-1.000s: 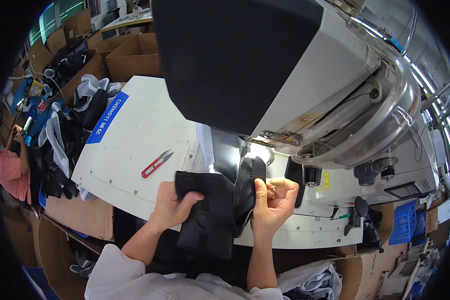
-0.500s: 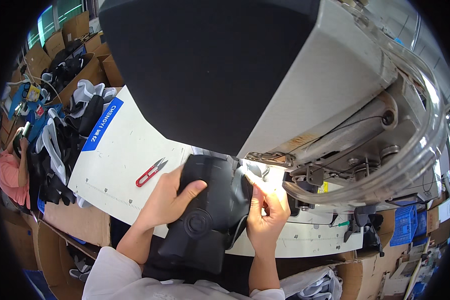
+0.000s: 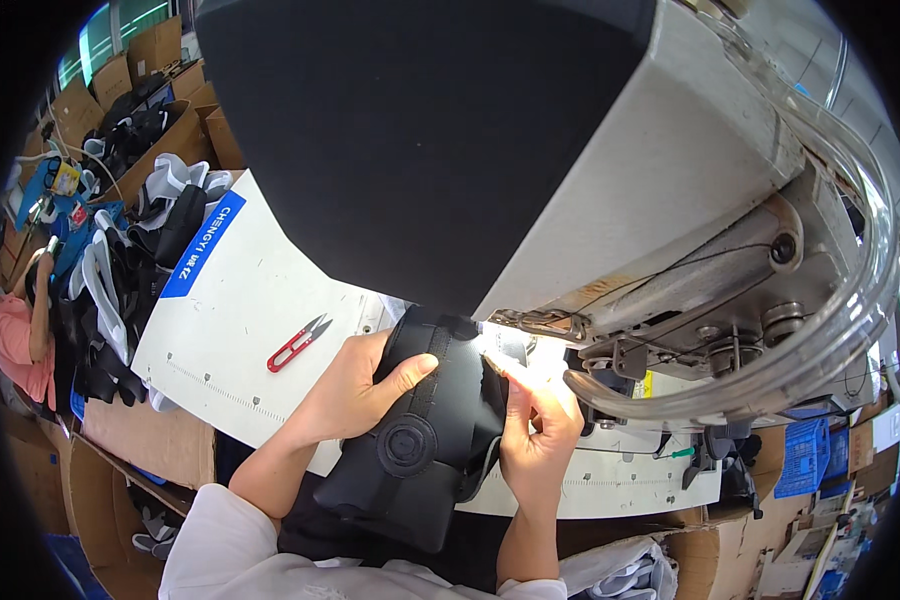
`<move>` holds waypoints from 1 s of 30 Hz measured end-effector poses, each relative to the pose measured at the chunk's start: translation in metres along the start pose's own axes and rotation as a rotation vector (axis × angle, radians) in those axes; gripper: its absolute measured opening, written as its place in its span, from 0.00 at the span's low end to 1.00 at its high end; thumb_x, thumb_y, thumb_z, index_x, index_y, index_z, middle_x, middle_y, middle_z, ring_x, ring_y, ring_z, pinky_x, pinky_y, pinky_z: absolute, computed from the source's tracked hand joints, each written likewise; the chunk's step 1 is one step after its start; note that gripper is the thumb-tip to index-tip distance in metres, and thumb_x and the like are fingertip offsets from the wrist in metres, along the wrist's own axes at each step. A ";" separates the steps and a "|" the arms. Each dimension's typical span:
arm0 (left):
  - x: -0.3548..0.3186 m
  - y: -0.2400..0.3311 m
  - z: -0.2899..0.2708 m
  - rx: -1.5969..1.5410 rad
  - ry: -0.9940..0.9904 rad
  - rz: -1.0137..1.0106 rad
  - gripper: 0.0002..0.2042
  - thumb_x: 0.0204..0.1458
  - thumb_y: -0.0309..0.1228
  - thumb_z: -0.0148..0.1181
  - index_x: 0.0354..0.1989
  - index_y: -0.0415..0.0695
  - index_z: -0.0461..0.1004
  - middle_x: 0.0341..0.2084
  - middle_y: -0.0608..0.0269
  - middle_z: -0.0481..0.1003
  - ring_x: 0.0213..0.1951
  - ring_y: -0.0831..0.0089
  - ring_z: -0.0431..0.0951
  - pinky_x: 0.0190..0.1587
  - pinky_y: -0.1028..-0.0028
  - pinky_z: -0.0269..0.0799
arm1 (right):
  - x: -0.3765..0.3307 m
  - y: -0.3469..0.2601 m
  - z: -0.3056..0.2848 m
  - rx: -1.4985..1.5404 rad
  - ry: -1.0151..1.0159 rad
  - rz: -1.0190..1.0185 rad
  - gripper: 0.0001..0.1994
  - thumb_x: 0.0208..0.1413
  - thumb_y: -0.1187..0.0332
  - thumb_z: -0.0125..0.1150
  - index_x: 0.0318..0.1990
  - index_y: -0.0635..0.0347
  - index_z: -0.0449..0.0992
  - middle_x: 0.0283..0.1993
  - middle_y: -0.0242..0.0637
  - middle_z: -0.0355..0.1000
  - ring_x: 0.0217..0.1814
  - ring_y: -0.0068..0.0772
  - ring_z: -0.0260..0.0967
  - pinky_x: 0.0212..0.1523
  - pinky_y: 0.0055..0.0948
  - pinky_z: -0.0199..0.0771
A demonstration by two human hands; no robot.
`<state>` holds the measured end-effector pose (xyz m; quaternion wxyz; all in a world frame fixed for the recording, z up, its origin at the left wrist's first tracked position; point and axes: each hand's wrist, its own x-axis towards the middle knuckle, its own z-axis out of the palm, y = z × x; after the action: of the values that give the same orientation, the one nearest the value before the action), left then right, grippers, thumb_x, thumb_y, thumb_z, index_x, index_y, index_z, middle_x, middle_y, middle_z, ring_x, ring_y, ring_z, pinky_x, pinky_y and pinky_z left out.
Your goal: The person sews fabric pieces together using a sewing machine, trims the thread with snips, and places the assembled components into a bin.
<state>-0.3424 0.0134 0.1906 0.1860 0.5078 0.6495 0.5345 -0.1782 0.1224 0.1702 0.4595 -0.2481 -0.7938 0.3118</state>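
Observation:
A black moulded or padded piece (image 3: 455, 385) with stitched seams and a raised round patch (image 3: 407, 445) lies tilted on the worktable, its far end under the sewing machine (image 3: 610, 190). My left hand (image 3: 355, 390) grips its left edge, thumb on top and fingers hidden beneath. At the right edge, close to the brightly lit needle area, my right hand (image 3: 540, 425) pinches the material between thumb and fingers. Glare and the machine head hide the needle itself. Red-handled thread snips (image 3: 298, 343) rest on the white table (image 3: 220, 350), left of my left hand.
Black and white sewn pieces (image 3: 100, 290) are heaped beyond the table's left edge. Cardboard boxes (image 3: 150, 440) stand left and right below the table. A clear curved tube (image 3: 760, 385) bounds the machine's right side. At far left a person in a pink top (image 3: 25, 345) sits working.
The black piece has turned slightly clockwise and shifted right at its far end, baring more of its seam. My left hand has moved right with it; my right hand keeps pinching its edge.

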 end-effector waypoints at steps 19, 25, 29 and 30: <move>0.007 0.002 -0.006 -0.056 -0.014 -0.007 0.13 0.59 0.33 0.54 0.33 0.32 0.72 0.19 0.62 0.73 0.24 0.79 0.69 0.28 0.75 0.67 | 0.011 -0.010 0.002 0.082 -0.003 0.024 0.06 0.57 0.75 0.58 0.39 0.64 0.80 0.20 0.30 0.64 0.20 0.17 0.53 0.20 0.20 0.51; 0.008 -0.009 -0.007 -0.096 -0.042 -0.057 0.14 0.59 0.34 0.54 0.34 0.31 0.72 0.21 0.61 0.74 0.25 0.78 0.69 0.30 0.75 0.68 | 0.002 -0.004 0.002 -0.078 -0.024 0.026 0.06 0.58 0.75 0.58 0.40 0.64 0.80 0.30 0.32 0.69 0.24 0.16 0.57 0.22 0.19 0.55; 0.008 0.006 -0.015 -0.064 -0.082 -0.195 0.15 0.59 0.36 0.55 0.37 0.31 0.71 0.22 0.56 0.75 0.27 0.75 0.72 0.33 0.74 0.69 | -0.008 0.000 0.001 0.172 -0.092 0.181 0.09 0.57 0.77 0.59 0.45 0.66 0.77 0.39 0.34 0.72 0.34 0.16 0.66 0.32 0.17 0.66; 0.010 0.003 -0.014 -0.013 -0.005 -0.223 0.18 0.54 0.38 0.61 0.42 0.33 0.71 0.31 0.51 0.76 0.32 0.66 0.75 0.37 0.70 0.70 | -0.009 0.000 -0.001 0.171 -0.094 0.178 0.09 0.57 0.77 0.59 0.45 0.66 0.77 0.39 0.34 0.72 0.34 0.16 0.66 0.32 0.17 0.66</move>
<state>-0.3560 0.0152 0.2011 0.2493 0.4325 0.6982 0.5132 -0.1731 0.1169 0.1658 0.4119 -0.2626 -0.7599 0.4289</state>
